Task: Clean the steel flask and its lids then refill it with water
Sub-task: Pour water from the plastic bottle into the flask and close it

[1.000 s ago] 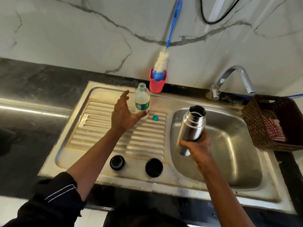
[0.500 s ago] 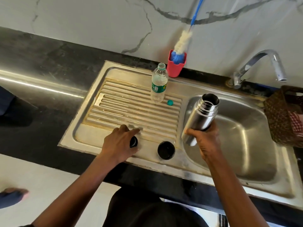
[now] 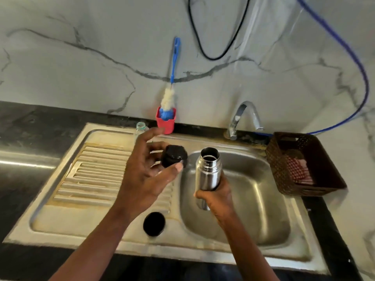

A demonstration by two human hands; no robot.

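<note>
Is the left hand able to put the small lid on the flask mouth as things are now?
Probably yes. The left hand holds the small lid beside the open mouth of the flask, which the right hand holds upright over the sink. Nothing lies between lid and mouth.

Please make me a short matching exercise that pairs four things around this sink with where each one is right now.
Things:
1. steel flask
2. small black lid
3. large black lid
4. bottle brush

Places:
A. standing in the red cup at the wall
B. held upright and open over the basin by the right hand
C. lying on the front edge of the drainboard
D. pinched in the fingers of the left hand

Pairs: 1-B, 2-D, 3-C, 4-A
</note>
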